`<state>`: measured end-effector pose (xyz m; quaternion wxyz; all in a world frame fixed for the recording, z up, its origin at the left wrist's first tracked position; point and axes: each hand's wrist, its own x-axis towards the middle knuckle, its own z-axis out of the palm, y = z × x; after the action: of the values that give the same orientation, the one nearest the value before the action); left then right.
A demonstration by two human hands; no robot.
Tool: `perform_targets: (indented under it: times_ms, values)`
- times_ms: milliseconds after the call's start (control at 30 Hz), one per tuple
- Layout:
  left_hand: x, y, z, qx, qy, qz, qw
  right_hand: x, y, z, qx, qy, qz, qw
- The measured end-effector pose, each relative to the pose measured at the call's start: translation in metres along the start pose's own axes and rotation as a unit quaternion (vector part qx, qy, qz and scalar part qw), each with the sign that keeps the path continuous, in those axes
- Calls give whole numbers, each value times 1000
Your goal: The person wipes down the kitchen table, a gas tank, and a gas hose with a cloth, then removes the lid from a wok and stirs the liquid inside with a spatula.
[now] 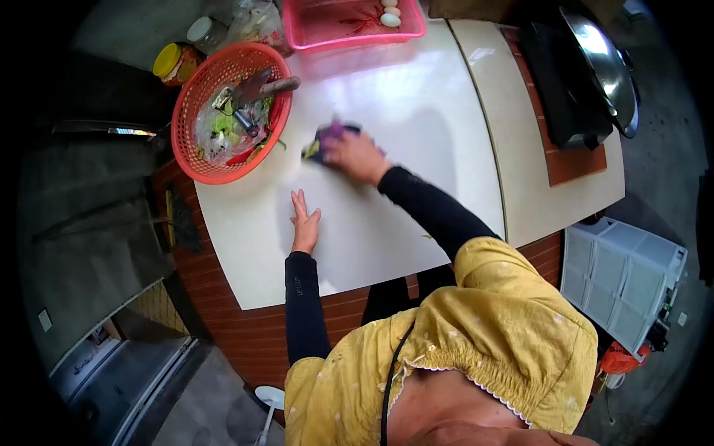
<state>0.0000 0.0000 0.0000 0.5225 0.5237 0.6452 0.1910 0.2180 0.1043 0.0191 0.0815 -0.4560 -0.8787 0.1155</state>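
My right hand (pixel 358 157) presses a dark cloth (pixel 321 143) with purple and greenish patches onto the white countertop (pixel 357 253); hand and cloth are smeared by motion. Nearer my body, my left hand (pixel 305 221) is on or just over the same surface, fingers apart and holding nothing. Left of the cloth stands a red-orange plastic basket (pixel 181 123). Inside are clear plastic bags, green vegetable scraps and a broad-bladed tool (pixel 277 87) whose handle sticks out over the rim. A small green scrap (pixel 281 144) lies beside the basket.
A pink tray (pixel 357 43) holding several eggs (pixel 390 20) sits at the far edge. Jars, one with a yellow lid (pixel 166 59), stand behind the basket. At right, a wok (pixel 606 63) is tilted on a black stove (pixel 554 89). White drawers (pixel 617 279) stand below.
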Motion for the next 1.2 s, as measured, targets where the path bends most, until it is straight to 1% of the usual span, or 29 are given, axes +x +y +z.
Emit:
perform_targets:
  times_ms: [33,67,100,167,200,233,300,333,367,400,433,500,533,567,633,667,700,767,800,867,900,967,1000,1100,1133,1167,1200]
  values:
    - [2,-8,1,3,3,2,1000,-20,-17,2,-3,6,-63,998]
    - [4,-13,1,6,5,5,1000,-44,-31,4,6,-3,-94,996]
    - [11,-3,-3,17,14,23,999,-65,-34,-4,9,7,-132,991]
    - [9,-2,4,28,24,9,999,-124,-37,-9,45,-14,-150,988]
    - [3,12,7,91,36,-13,995,-152,-33,-13,61,-70,-140,986]
    - [7,20,9,95,39,-6,995,-172,-27,-17,76,-120,-132,981]
    - [22,26,23,94,90,3,991,-210,-10,-44,83,-134,-85,984]
    - [41,17,37,122,158,82,976,-227,4,-54,85,-125,-41,988]
    - [54,35,45,120,165,92,975,-241,20,-64,85,-115,2,990]
    - [65,57,56,33,107,61,992,-255,35,-76,79,-97,53,991]
    - [77,83,67,-52,45,31,997,-265,50,-86,73,-77,104,989]
    - [86,165,80,-185,-11,-48,982,-281,78,-87,65,-35,164,984]
    - [102,184,87,-231,-49,-44,971,-283,85,-86,68,-18,176,982]
    - [119,204,93,-231,-45,-32,971,-283,90,-83,83,-24,181,980]
    - [154,239,108,-348,-43,-50,935,-283,90,-83,80,-23,185,979]
    - [172,251,112,-398,-44,-45,915,-283,89,-84,84,-26,191,978]
    - [205,249,120,-446,-50,-39,893,-283,89,-87,85,-30,199,976]
    - [230,269,126,-484,1,-54,873,-283,89,-88,103,-27,208,972]
    - [243,279,132,-484,2,-51,873,-283,90,-90,105,-23,211,972]
    - [265,283,133,-550,66,-70,830,-283,90,-91,111,-17,210,971]
    - [275,284,130,-551,81,-69,828,-281,92,-89,116,-20,197,973]
    - [291,283,132,-606,36,-50,793,-279,92,-89,106,-15,217,970]
    - [301,282,132,-611,37,-34,790,-276,92,-93,105,-19,222,969]
    - [317,279,133,-617,47,-31,785,-277,94,-90,109,-25,226,968]
    - [321,281,132,-610,66,-63,788,-277,95,-89,105,-22,222,969]
    - [324,282,130,-610,68,-60,787,-277,96,-89,104,-21,219,970]
    - [330,280,128,-588,73,-83,802,-277,96,-89,109,-24,218,970]
